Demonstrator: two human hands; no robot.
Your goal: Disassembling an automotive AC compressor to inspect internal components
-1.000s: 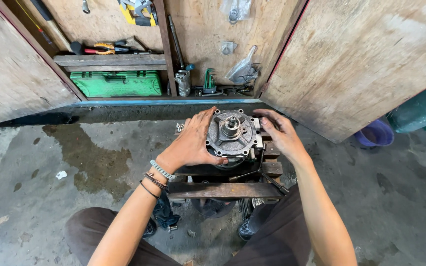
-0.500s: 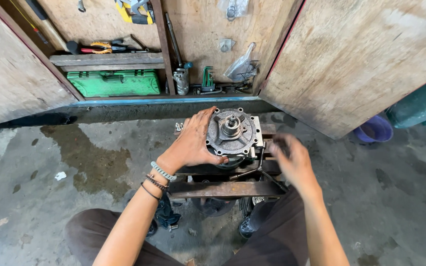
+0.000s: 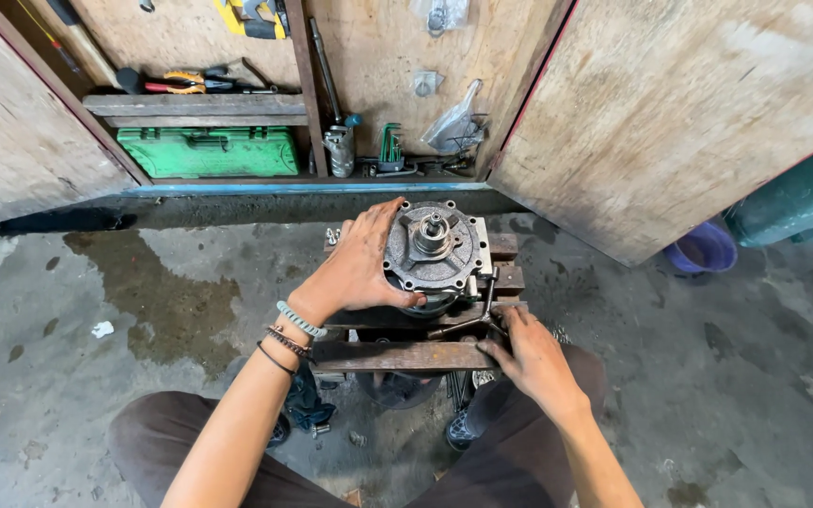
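Observation:
A round grey metal housing (image 3: 437, 246) with a central shaft and a ring of bolt holes stands upright on a low rusty metal stand (image 3: 397, 356). My left hand (image 3: 361, 265) grips its left side, thumb along the lower rim. My right hand (image 3: 531, 356) is lower, at the stand's right end, with its fingertips on a thin dark metal tool (image 3: 468, 325) that lies there; whether the fingers close around it I cannot tell.
An open wooden cabinet at the back holds a green case (image 3: 207, 150), pliers (image 3: 185, 83), hex keys (image 3: 390, 149) and a plastic bag (image 3: 454, 127). Its right door (image 3: 679, 113) swings outward. A purple bucket (image 3: 700, 249) sits at right. The concrete floor shows a wet stain (image 3: 167, 301).
My right hand has left the housing's right side and dropped down to the tool at the stand's right end. My left hand keeps its hold on the housing.

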